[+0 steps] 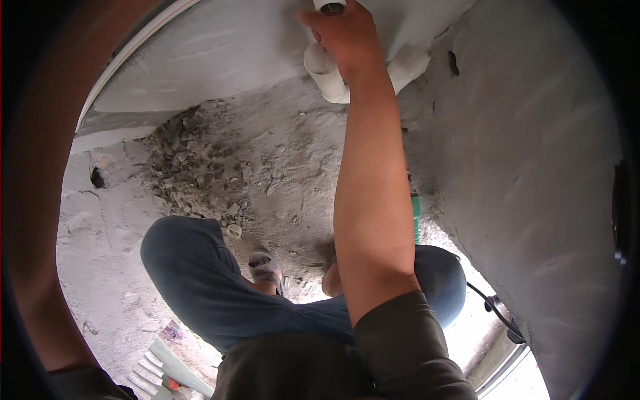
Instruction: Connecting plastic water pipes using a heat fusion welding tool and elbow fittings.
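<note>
My right arm reaches up to the wall at the top of the head view. There my right hand is closed round a short white plastic pipe piece with a dark round opening; its upper part is cut off by the frame. Just below the hand, a curved white pipe comes out by the foot of the wall. Another white pipe end shows to the right of my wrist, and the forearm hides what lies between them. My left arm runs up along the left rim, and its hand is out of view.
Broken rubble is heaped on the rough floor, with a small white ring near my knee. A green object stands partly behind my right arm. A grey wall closes the right side, with a black cable low down.
</note>
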Motion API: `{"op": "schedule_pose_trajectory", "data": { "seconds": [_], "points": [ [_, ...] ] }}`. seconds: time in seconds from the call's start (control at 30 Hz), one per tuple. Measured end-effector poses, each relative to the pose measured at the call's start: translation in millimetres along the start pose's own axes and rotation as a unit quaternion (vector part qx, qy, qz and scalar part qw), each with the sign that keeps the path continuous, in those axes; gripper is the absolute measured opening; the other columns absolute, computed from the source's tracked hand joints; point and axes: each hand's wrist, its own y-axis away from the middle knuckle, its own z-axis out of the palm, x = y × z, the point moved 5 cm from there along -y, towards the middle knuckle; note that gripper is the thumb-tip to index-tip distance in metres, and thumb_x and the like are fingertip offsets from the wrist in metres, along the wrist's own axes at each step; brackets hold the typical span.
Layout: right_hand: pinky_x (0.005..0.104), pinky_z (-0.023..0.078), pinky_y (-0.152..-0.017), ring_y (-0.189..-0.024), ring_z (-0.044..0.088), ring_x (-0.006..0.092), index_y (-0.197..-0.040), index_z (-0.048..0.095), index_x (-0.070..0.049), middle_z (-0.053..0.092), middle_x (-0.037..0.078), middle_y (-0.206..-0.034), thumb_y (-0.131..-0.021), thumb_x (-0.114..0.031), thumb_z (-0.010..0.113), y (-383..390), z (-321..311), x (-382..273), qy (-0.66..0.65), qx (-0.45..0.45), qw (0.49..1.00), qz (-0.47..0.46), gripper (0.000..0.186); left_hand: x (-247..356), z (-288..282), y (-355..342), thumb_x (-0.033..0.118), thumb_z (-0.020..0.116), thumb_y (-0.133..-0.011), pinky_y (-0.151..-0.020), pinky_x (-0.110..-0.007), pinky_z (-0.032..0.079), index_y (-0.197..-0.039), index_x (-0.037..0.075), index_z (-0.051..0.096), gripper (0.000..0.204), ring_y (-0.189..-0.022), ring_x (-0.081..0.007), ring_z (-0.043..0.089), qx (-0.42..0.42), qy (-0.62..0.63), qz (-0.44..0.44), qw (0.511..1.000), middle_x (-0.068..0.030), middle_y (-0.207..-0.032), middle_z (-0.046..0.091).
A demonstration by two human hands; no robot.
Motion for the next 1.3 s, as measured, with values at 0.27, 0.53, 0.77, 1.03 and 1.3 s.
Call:
{"op": "schedule_pose_trajectory", "data": {
  "seconds": [0.27,0.53,0.77,1.03,1.3],
  "points": [
    [0.0249,0.037,-0.049,-0.053,0.046,0.0068,-0.081,0.055,-0.006,0.053,-0.003,-0.065,-0.078,-0.02,0.081,-1,11,18,-0.068,-0.021,0.979,0.193,0.029,0,1,5,0.028,0.066,-0.087,-0.075,-0.048,0.053,-0.088,0.003,0.074,0.027,-0.086,-0.0367,0.068,-0.018,0.018,0.022,0.999,-0.0175,-0.086,0.071],
    [0.0248,0.034,-0.047,-0.052,0.044,0.0056,-0.078,0.054,-0.006,0.05,-0.003,-0.063,-0.082,-0.016,0.073,0,11,21,-0.098,0.0,0.979,0.181,0.022,1,-1,3,0.026,0.068,-0.085,-0.074,-0.046,0.053,-0.087,0.004,0.075,0.024,-0.085,-0.0358,0.069,0.008,0.063,0.041,0.997,-0.0168,-0.084,0.071],
    [0.0254,0.036,-0.048,-0.052,0.047,0.0071,-0.074,0.053,-0.005,0.054,-0.001,-0.062,-0.08,-0.013,0.07,3,10,18,-0.116,0.005,0.978,0.173,0.02,3,8,0,0.027,0.069,-0.084,-0.073,-0.046,0.052,-0.089,0.002,0.074,0.025,-0.085,-0.0363,0.068,0.083,0.02,0.078,0.993,-0.0181,-0.085,0.071],
    [0.0213,0.035,-0.048,-0.055,0.049,0.0081,-0.079,0.063,-0.006,0.059,0.001,-0.069,-0.085,-0.02,0.07,-1,23,5,-0.305,-0.101,0.896,0.308,0.017,-4,8,9,0.027,0.065,-0.09,-0.075,-0.048,0.05,-0.091,-0.001,0.07,0.028,-0.082,-0.0393,0.065,-0.016,0.019,0.024,0.999,-0.0198,-0.081,0.067],
    [0.0266,0.032,-0.044,-0.047,0.045,0.0116,-0.07,0.059,-0.006,0.054,0.002,-0.059,-0.082,-0.018,0.068,-12,18,25,-0.313,-0.048,0.907,0.276,0.019,5,0,-6,0.028,0.065,-0.091,-0.076,-0.047,0.048,-0.091,-0.001,0.068,0.029,-0.084,-0.0406,0.063,-0.015,-0.003,0.046,0.999,-0.0224,-0.085,0.066]
  ]
}}
